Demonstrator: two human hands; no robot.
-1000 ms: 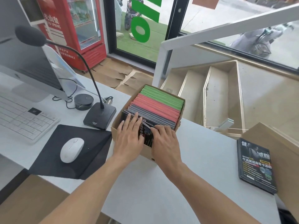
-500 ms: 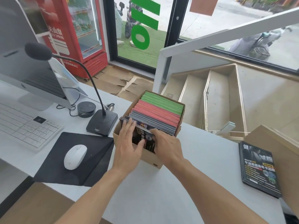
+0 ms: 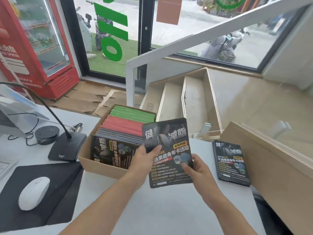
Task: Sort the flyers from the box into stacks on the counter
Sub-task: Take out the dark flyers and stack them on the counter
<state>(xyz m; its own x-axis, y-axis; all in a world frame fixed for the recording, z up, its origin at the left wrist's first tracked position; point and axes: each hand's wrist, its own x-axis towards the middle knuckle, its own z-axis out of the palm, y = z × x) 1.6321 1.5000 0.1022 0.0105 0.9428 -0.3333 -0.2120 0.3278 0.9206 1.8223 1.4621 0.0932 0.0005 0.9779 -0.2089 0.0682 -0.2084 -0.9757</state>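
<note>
A cardboard box (image 3: 94, 164) on the white counter (image 3: 152, 209) holds upright flyers: black ones (image 3: 110, 153) at the front, then red (image 3: 123, 126) and green (image 3: 133, 113) behind. A black flyer (image 3: 169, 150) is held upright above the counter, just right of the box. My left hand (image 3: 144, 160) pinches its left edge and my right hand (image 3: 196, 167) grips its lower right corner. A stack of matching black flyers (image 3: 230, 163) lies flat on the counter to the right.
A desk microphone (image 3: 67, 146) stands left of the box, beside a black puck (image 3: 47, 134). A white mouse (image 3: 33, 192) sits on a black pad (image 3: 55, 180). A wooden ledge (image 3: 271, 167) borders the counter on the right; stairs (image 3: 186, 99) drop behind.
Both hands were at the front of the box gripping the black flyers. They have lifted one bunch out and carried it up and to the right of the box.
</note>
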